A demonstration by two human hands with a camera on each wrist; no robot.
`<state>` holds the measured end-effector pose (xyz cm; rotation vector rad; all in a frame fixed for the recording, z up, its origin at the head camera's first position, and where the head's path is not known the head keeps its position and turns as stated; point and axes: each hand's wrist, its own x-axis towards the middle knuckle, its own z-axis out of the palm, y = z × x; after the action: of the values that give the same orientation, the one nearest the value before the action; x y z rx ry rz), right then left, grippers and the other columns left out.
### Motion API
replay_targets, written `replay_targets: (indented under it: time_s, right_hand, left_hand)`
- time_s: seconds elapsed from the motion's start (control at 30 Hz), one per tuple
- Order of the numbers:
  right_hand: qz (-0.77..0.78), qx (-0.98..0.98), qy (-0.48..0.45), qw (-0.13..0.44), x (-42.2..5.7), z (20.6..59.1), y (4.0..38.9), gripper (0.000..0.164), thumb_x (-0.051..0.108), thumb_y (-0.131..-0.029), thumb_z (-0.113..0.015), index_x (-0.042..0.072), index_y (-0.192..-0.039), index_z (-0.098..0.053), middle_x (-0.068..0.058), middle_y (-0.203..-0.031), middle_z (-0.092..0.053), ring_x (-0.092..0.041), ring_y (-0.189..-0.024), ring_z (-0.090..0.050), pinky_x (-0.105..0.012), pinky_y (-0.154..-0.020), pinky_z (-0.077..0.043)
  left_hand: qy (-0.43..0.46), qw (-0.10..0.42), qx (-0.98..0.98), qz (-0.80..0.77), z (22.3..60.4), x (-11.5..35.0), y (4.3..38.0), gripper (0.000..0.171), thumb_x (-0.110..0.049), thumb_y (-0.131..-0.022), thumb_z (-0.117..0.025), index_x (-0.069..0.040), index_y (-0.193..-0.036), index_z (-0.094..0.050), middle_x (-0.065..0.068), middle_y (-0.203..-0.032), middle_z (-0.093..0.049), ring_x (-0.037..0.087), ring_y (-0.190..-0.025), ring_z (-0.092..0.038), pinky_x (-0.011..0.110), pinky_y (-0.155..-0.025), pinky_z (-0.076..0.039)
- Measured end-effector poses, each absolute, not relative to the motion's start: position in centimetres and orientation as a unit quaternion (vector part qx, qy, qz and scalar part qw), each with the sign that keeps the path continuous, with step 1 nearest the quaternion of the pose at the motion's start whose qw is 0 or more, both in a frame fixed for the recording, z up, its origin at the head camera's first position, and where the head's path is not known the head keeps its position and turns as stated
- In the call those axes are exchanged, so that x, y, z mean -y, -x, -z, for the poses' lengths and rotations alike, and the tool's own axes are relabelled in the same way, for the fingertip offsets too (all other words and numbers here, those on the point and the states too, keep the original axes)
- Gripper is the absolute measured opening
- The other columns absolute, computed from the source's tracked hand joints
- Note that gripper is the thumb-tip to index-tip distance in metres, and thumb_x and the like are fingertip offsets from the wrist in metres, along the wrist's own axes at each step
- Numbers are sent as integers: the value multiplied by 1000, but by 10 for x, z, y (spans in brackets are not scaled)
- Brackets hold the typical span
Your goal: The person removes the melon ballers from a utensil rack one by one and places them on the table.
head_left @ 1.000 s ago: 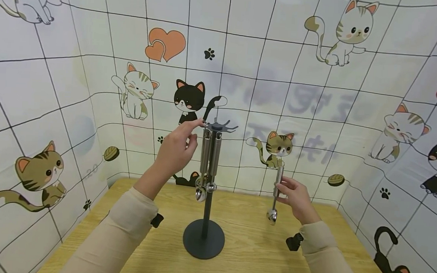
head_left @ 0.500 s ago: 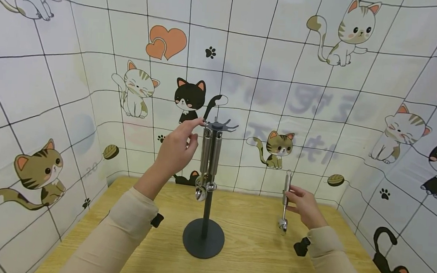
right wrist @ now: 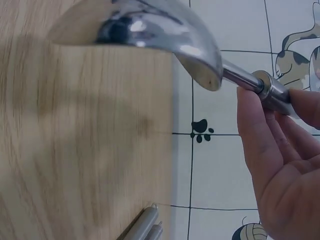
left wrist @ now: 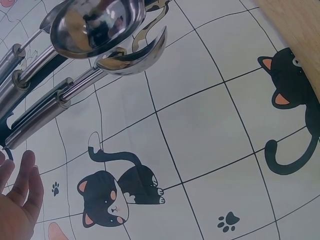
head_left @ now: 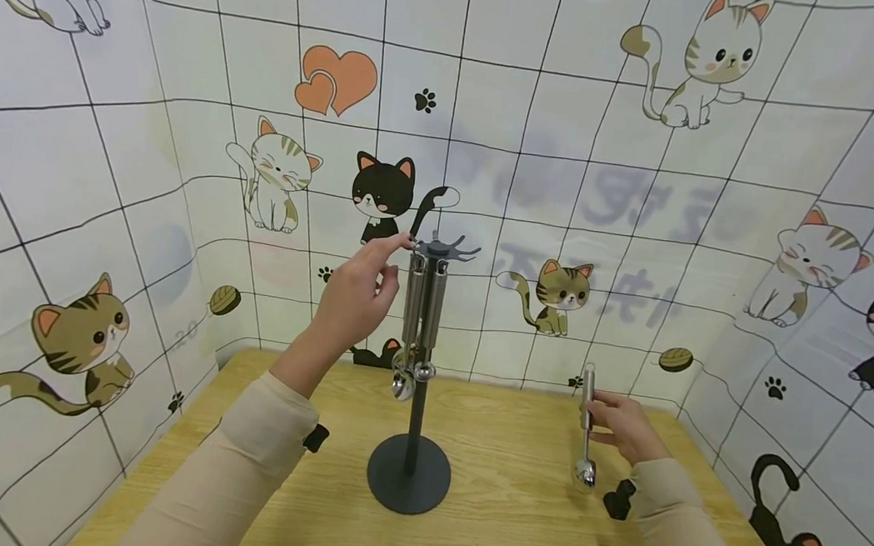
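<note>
A dark grey utensil stand [head_left: 415,405] with a round base and hooked arms stands on the wooden table. Several steel utensils [head_left: 423,306] with tube handles hang from it; two shiny bowls [left wrist: 95,30] show close up in the left wrist view. My left hand [head_left: 356,297] pinches a hook arm at the stand's top, its lower fingers [left wrist: 34,187] loosely extended below. Off to the right, my right hand [head_left: 626,426] pinches a steel ladle [head_left: 587,420] by its handle, bowl down. The ladle's bowl [right wrist: 150,30] fills the top of the right wrist view.
Two more steel handles [right wrist: 142,225] with loops at their ends show at the bottom of the right wrist view. The light wooden table [head_left: 499,494] is bounded behind and at both sides by white gridded sheeting [head_left: 492,101] printed with cats.
My right hand has carried the ladle rightward and down, away from the stand and closer over the table. My left hand has kept its place at the stand's top.
</note>
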<state>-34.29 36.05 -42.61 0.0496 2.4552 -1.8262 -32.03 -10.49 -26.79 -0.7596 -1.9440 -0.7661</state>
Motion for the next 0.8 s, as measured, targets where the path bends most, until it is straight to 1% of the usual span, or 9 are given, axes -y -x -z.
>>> replay_targets:
  time_s: [0.1,0.17,0.23,0.33,0.47,0.63,0.8]
  right_hand:
    - [591,-805,-27,47,-367,430,344,63,15,-106,-53,-11,-155,-24,-11,-117,-68,-22,-99,-67,-38,-78,-58]
    - [588,-807,-30,51,-372,432,344,62,14,-106,-53,-13,-154,-23,-10,-115,-68,-22,-97,-67,-38,-77,-58]
    - [588,-806,-35,55,-377,435,345,60,12,-106,-52,-13,-153,-24,-9,-112,-69,-22,-95,-67,-38,-76,-58]
    - [596,-799,-39,70,-384,439,345,59,10,-106,-50,-15,-152,-23,-2,-102,-70,-19,-91,-68,-38,-76,-58]
    - [608,-787,-50,92,-390,446,344,57,6,-105,-49,-19,-149,-22,3,-91,-70,-16,-85,-68,-39,-74,-57]
    - [606,-786,-67,102,-395,455,344,55,3,-103,-49,-21,-146,-24,2,-88,-69,-15,-82,-68,-40,-73,-57]
    - [606,-783,-91,105,-400,461,344,53,2,-103,-49,-20,-145,-25,1,-87,-68,-14,-80,-67,-38,-72,-57]
  left_hand:
    - [309,445,782,309,267,105,320,45,-1,-99,-50,-9,-143,-54,5,-131,-63,14,-60,-47,29,-48,-38]
    - [310,447,780,309,267,104,320,46,1,-98,-50,-9,-143,-55,5,-131,-63,14,-60,-48,29,-48,-39]
    - [310,447,780,310,266,104,319,46,1,-98,-49,-10,-143,-55,5,-131,-63,15,-62,-49,29,-50,-40]
    - [310,445,781,309,264,103,319,46,1,-99,-48,-10,-143,-55,5,-131,-63,15,-63,-51,29,-52,-42]
    - [312,442,781,311,263,102,319,45,0,-99,-48,-11,-142,-55,6,-131,-63,15,-62,-50,29,-53,-42]
    - [313,440,781,313,265,102,319,46,1,-98,-48,-10,-142,-55,6,-131,-63,15,-64,-51,29,-54,-44]
    - [316,440,780,314,265,101,319,47,1,-98,-48,-10,-143,-54,5,-133,-63,15,-64,-51,29,-54,-44]
